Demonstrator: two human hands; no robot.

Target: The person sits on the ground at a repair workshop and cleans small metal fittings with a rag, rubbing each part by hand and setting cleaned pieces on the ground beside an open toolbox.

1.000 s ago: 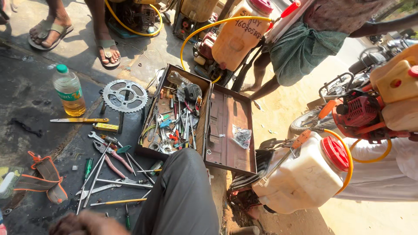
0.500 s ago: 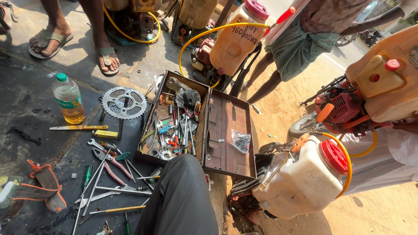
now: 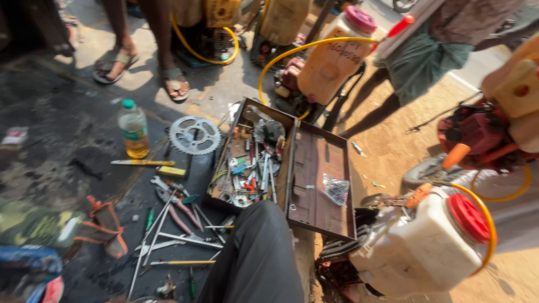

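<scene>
On the ground at far left sits an orange-strapped pouch (image 3: 104,227). Right of it, an oil bottle (image 3: 133,128), a chain sprocket (image 3: 195,135) and loose wrenches and pliers (image 3: 174,216) lie on the dark, oily patch. Your trousered knee (image 3: 259,258) covers the near edge of the open metal toolbox (image 3: 255,163), lid (image 3: 319,179) flat to its right. Far right, touching nothing of yours: a white sprayer tank (image 3: 424,247) with a red cap. Your hands aren't in shot, so I can't tell the fingers' state.
</scene>
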